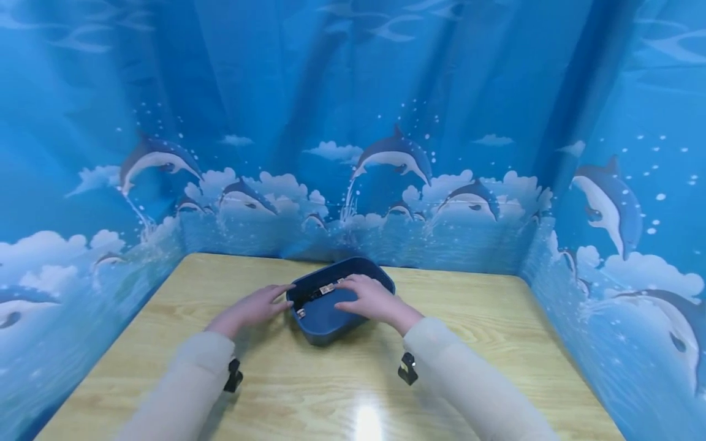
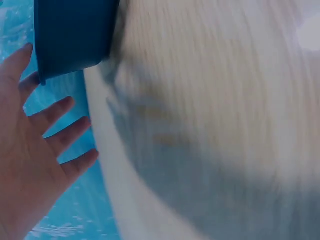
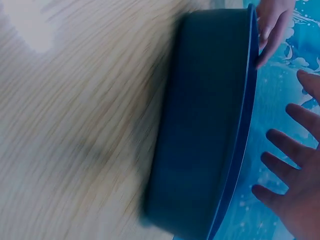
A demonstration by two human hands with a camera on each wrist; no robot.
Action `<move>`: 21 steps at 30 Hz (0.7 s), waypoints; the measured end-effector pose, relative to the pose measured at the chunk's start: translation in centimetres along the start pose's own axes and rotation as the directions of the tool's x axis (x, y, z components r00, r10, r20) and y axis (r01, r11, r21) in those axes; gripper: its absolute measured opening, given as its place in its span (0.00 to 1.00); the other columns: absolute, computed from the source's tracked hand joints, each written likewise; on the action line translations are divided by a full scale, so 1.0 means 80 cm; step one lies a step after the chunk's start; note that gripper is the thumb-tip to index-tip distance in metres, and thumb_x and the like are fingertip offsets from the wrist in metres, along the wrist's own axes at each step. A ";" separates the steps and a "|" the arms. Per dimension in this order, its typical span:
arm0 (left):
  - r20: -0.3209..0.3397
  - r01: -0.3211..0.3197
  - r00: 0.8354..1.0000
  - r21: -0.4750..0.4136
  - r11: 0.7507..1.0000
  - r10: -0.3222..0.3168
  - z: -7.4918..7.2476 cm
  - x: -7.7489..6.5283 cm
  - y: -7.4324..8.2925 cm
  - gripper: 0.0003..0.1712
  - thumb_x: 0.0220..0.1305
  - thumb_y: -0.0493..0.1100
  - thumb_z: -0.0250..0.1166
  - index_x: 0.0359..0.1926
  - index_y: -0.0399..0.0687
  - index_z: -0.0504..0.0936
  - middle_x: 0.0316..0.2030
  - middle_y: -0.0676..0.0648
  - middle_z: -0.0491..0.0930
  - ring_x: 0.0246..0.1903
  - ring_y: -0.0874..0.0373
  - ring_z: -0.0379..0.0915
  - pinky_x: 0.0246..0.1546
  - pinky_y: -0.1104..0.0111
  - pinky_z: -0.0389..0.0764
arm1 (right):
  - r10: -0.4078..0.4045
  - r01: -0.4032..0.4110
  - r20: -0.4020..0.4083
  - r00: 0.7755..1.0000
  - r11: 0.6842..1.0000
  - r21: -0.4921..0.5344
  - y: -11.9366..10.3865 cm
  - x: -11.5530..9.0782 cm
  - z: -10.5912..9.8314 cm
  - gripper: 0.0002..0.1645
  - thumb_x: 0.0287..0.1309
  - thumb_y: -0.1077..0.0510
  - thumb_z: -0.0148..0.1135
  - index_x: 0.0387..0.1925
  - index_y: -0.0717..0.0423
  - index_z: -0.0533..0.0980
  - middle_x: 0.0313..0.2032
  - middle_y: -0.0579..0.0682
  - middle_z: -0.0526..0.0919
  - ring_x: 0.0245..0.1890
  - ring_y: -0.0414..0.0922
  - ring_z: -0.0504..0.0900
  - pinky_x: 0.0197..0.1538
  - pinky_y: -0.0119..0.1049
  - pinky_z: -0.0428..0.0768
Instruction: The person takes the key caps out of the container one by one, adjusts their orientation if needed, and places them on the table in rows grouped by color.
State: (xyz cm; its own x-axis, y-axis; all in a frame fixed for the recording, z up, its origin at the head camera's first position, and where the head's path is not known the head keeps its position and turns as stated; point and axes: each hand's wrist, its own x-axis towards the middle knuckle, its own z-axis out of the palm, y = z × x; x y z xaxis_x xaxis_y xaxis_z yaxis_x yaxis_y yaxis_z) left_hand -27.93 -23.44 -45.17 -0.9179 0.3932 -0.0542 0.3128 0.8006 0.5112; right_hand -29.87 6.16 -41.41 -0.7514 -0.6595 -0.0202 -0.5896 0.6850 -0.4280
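- Bin [image 1: 331,335], dark blue and open-topped, sits at an angle on the wood-grained worktop [image 1: 309,392], near its far edge, between a person's two hands.
- Small pieces [image 1: 327,288], black and pale, lie inside it, most along the far side and one in the left corner; any print on them is too small to read.
- Left hand [image 1: 256,309] meets the bin's left end, its fingertips at the rim; the grip is apart, with fingers extended and spread rather than wrapped around the wall.
- Right hand [image 1: 375,297] reaches over the bin's right half, palm down in the head view; its grip is also apart, the fingers spread in the right wrist view, well separated and clear of the outer wall.
- Black devices [image 1: 233,375] are worn at both wrists, beside pale sleeves [image 1: 463,380]; the right one bears a small yellow patch, too small to make out as lettering.
- Blue curtain [image 1: 276,92] hangs behind and to both sides, printed with leaping dolphins [image 1: 394,153], white clouds and bubbles.
- Glare [image 1: 368,422] whitens a patch of the worktop at the near edge of the head view.
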 end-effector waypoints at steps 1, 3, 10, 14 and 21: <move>-0.008 0.000 1.000 -0.048 0.999 0.000 0.004 0.003 -0.001 0.30 0.75 0.49 0.51 0.72 0.42 0.62 0.67 0.30 0.62 0.66 0.33 0.56 0.65 0.42 0.57 | 0.000 0.000 0.012 1.000 1.000 0.024 -0.002 0.003 0.001 0.29 0.65 0.41 0.59 0.65 0.44 0.72 0.66 0.53 0.69 0.69 0.53 0.61 0.68 0.56 0.59; -0.026 0.003 1.000 -0.145 0.989 -0.006 0.012 0.007 -0.002 0.29 0.76 0.47 0.50 0.72 0.40 0.61 0.68 0.30 0.60 0.67 0.32 0.55 0.65 0.42 0.56 | -0.003 0.001 0.029 1.000 0.997 0.073 -0.006 0.010 0.003 0.27 0.65 0.43 0.59 0.63 0.44 0.74 0.64 0.51 0.72 0.68 0.52 0.64 0.68 0.52 0.61; -0.110 0.027 0.991 -0.421 0.907 -0.081 0.044 0.020 -0.004 0.27 0.77 0.45 0.46 0.73 0.44 0.60 0.71 0.32 0.56 0.68 0.35 0.52 0.66 0.44 0.55 | -0.031 0.003 0.113 0.993 0.970 0.241 -0.016 0.034 0.010 0.22 0.65 0.48 0.60 0.58 0.50 0.78 0.55 0.45 0.81 0.58 0.42 0.75 0.66 0.45 0.66; -0.161 0.048 0.974 -0.535 0.843 -0.158 0.058 0.023 -0.003 0.26 0.77 0.45 0.45 0.73 0.48 0.61 0.71 0.34 0.57 0.63 0.36 0.61 0.64 0.46 0.61 | -0.060 0.010 0.162 0.985 0.956 0.294 -0.020 0.049 0.012 0.20 0.65 0.50 0.60 0.56 0.52 0.80 0.52 0.45 0.82 0.51 0.39 0.80 0.54 0.37 0.77; -0.219 0.012 0.949 -0.693 0.721 -0.225 0.080 0.028 -0.005 0.28 0.77 0.45 0.42 0.74 0.45 0.56 0.73 0.35 0.49 0.72 0.38 0.39 0.70 0.45 0.40 | -0.074 0.003 0.214 0.974 0.949 0.315 -0.024 0.077 0.021 0.19 0.66 0.51 0.60 0.54 0.54 0.81 0.48 0.44 0.84 0.48 0.39 0.80 0.53 0.35 0.77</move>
State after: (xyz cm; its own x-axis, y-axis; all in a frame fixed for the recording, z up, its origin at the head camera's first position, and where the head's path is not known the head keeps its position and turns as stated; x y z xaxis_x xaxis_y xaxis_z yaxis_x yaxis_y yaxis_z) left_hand -28.55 -20.03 -50.98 -0.9953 0.0943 0.0209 0.0457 0.2688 0.9621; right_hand -32.86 0.30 -42.20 -0.6250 -0.7592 -0.1816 -0.4684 0.5508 -0.6909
